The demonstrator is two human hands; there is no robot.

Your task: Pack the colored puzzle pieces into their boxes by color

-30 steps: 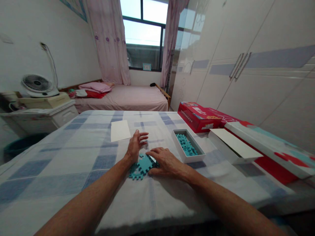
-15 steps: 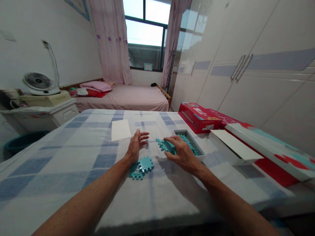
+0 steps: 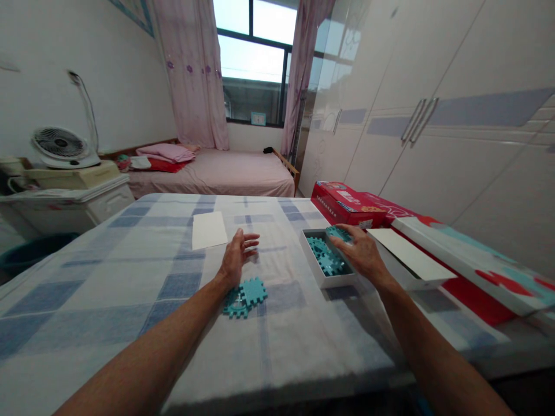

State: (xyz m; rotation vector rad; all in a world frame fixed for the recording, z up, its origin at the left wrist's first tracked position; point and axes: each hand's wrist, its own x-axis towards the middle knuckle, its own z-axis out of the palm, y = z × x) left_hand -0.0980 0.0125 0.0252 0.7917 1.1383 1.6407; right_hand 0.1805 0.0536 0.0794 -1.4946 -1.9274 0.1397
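My right hand (image 3: 361,251) grips a teal piece with toothed edges (image 3: 339,233) over the far right part of an open grey-white box (image 3: 327,281). Inside the box lie several more teal toothed pieces (image 3: 325,257). My left hand (image 3: 237,254) rests on its side on the cloth with nothing in it, its fingers apart. Just below its wrist, two overlapping teal toothed pieces (image 3: 246,296) lie on the checked tablecloth (image 3: 286,341).
A white card (image 3: 209,230) lies beyond my left hand. At the right are a red box (image 3: 347,203), a white box lid (image 3: 411,260) and a long white-and-red package (image 3: 485,260). A bed (image 3: 243,173) stands past the table.
My right hand has moved to the right with teal pieces, from the open cloth to over the box. More of the box now shows. My left hand stays in place.
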